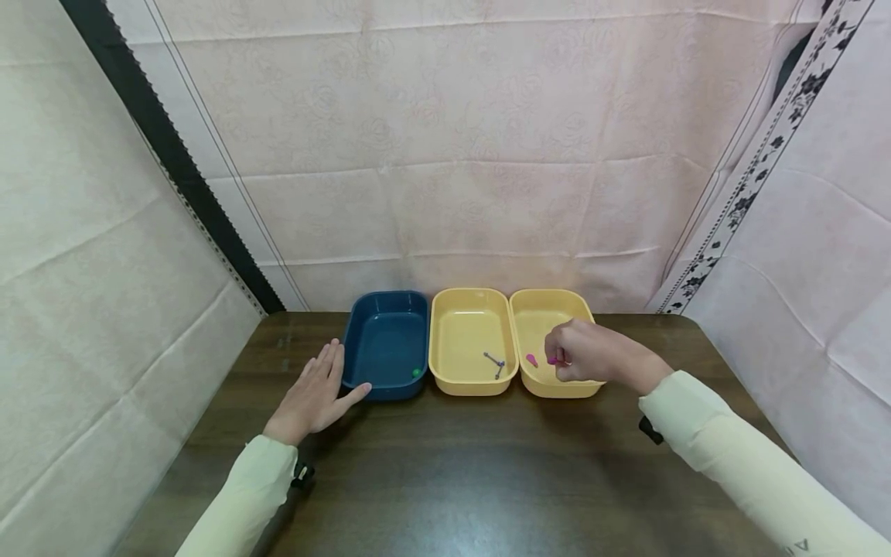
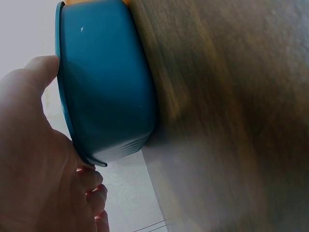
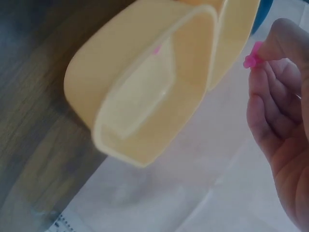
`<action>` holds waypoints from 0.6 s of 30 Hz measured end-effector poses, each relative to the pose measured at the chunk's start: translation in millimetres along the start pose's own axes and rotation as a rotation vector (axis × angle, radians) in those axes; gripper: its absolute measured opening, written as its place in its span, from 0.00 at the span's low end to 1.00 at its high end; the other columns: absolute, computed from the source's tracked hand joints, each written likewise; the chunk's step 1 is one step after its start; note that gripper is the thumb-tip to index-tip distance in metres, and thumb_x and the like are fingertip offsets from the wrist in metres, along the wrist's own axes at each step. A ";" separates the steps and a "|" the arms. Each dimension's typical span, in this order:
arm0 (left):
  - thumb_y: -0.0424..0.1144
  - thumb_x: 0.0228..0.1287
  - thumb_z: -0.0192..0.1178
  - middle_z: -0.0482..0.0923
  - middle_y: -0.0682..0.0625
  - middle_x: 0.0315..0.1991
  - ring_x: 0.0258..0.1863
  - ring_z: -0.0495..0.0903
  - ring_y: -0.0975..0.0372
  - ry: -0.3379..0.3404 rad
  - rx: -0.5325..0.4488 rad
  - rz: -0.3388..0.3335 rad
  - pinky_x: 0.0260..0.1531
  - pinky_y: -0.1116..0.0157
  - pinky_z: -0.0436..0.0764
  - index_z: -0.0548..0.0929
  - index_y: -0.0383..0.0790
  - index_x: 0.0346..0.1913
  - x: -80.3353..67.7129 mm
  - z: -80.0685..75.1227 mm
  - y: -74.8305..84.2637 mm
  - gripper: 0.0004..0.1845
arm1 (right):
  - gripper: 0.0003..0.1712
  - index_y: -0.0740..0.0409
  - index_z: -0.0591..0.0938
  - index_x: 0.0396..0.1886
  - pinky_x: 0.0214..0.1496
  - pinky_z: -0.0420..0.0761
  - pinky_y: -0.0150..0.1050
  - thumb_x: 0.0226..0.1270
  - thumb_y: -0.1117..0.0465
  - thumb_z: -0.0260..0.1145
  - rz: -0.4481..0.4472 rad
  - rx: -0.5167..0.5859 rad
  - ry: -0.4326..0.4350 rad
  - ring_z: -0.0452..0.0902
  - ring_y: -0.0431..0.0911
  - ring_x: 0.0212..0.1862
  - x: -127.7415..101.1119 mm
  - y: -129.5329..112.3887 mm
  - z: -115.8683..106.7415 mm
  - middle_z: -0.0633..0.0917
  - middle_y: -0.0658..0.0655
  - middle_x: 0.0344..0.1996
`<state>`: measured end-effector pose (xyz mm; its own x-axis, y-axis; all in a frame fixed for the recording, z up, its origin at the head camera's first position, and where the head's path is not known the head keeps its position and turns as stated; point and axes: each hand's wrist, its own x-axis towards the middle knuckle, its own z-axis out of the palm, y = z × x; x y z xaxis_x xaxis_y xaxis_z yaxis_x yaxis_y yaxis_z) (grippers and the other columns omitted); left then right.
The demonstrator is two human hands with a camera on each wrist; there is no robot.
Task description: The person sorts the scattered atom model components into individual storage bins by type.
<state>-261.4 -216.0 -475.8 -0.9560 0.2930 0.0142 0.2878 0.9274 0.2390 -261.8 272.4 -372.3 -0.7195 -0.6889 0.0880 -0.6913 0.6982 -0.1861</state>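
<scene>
My right hand [image 1: 592, 352] is over the right yellow tray [image 1: 546, 309], pinching a small bright pink plastic piece [image 3: 253, 58] between thumb and fingertips. In the right wrist view, a knobbed end of the piece sticks out of the pinch. Inside that tray lies another pink piece [image 1: 532, 360], wider at one end. My left hand [image 1: 313, 398] is at the left side of the dark blue tray [image 1: 386, 340], fingers straight and thumb spread to its front rim. A small green piece [image 1: 416, 373] sits in the blue tray's front right corner.
Between those trays stands the middle yellow tray [image 1: 469, 325], holding small purple-grey stick-like pieces [image 1: 496, 360]. All three trays line up side by side near the back of the brown wooden table [image 1: 445, 472]. Pale cloth [image 1: 473, 155] hangs behind the table and on both sides.
</scene>
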 end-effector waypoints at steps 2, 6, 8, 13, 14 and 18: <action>0.74 0.76 0.43 0.40 0.31 0.86 0.86 0.44 0.37 0.003 0.007 -0.001 0.84 0.37 0.47 0.45 0.26 0.84 0.2 0.1 0.1 0.57 | 0.13 0.48 0.81 0.22 0.31 0.76 0.29 0.52 0.72 0.71 0.023 0.008 0.003 0.71 0.35 0.27 -0.2 6.5 -1.0 0.80 0.44 0.22; 0.74 0.76 0.43 0.41 0.31 0.86 0.86 0.44 0.37 0.006 0.013 -0.004 0.84 0.37 0.48 0.46 0.26 0.84 0.6 0.6 0.4 0.57 | 0.11 0.49 0.84 0.25 0.32 0.79 0.30 0.55 0.72 0.71 0.077 0.025 -0.002 0.73 0.36 0.28 0.1 19.7 -0.8 0.81 0.45 0.24; 0.74 0.76 0.43 0.40 0.31 0.86 0.86 0.44 0.38 0.005 0.008 -0.005 0.84 0.38 0.47 0.45 0.26 0.84 0.5 1.2 0.4 0.57 | 0.10 0.51 0.85 0.26 0.33 0.80 0.31 0.56 0.71 0.72 0.097 0.032 -0.005 0.73 0.36 0.28 0.4 25.6 0.2 0.82 0.46 0.24; 0.74 0.76 0.43 0.40 0.32 0.86 0.86 0.43 0.38 0.000 0.002 -0.006 0.84 0.38 0.46 0.45 0.26 0.84 0.4 1.9 1.1 0.58 | 0.08 0.53 0.86 0.27 0.33 0.80 0.32 0.56 0.71 0.73 0.094 0.028 0.023 0.74 0.36 0.28 0.0 37.4 8.1 0.83 0.46 0.24; 0.74 0.76 0.43 0.40 0.32 0.86 0.86 0.43 0.38 0.000 0.005 -0.007 0.84 0.38 0.46 0.44 0.26 0.84 0.5 1.7 1.4 0.58 | 0.08 0.53 0.86 0.27 0.33 0.80 0.32 0.56 0.71 0.73 0.096 0.026 0.028 0.74 0.36 0.28 -0.1 39.5 10.5 0.83 0.46 0.24; 0.74 0.76 0.44 0.41 0.31 0.86 0.86 0.44 0.38 0.004 0.006 -0.001 0.84 0.38 0.47 0.45 0.26 0.84 1.4 1.1 3.0 0.58 | 0.06 0.54 0.88 0.29 0.35 0.83 0.35 0.58 0.70 0.74 0.135 0.015 0.032 0.76 0.37 0.30 -1.2 48.1 21.1 0.85 0.47 0.26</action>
<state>-261.8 -212.6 -476.1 -0.9565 0.2912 0.0176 0.2872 0.9292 0.2328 -292.8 302.7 -402.0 -0.8079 -0.5820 0.0923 -0.5870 0.7809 -0.2134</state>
